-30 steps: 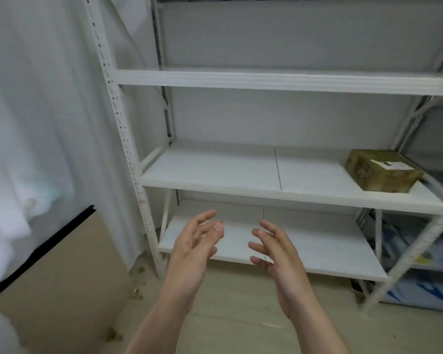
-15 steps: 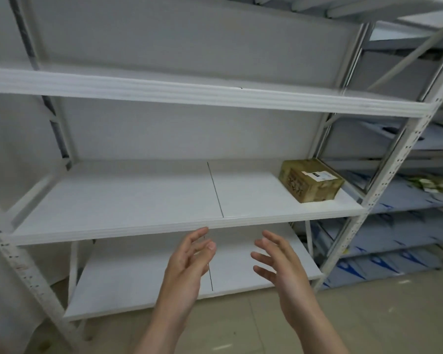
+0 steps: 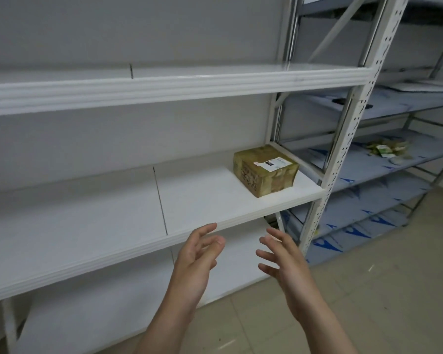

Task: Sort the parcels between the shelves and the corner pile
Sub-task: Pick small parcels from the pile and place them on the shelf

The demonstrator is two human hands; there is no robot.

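Hovering below middle shelf (image 3: pixel 202 200): left hand (image 3: pixel 195 261) and right hand (image 3: pixel 284 259), fingers spread, gripping nothing. Sitting at shelf's right end: taped parcel (image 3: pixel 265 171).

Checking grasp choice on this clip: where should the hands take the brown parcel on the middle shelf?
Probably by its two short side faces, coming from the front. The parcel lies flat, turned corner-forward at the shelf's right end; the left hand and right hand are open and empty.
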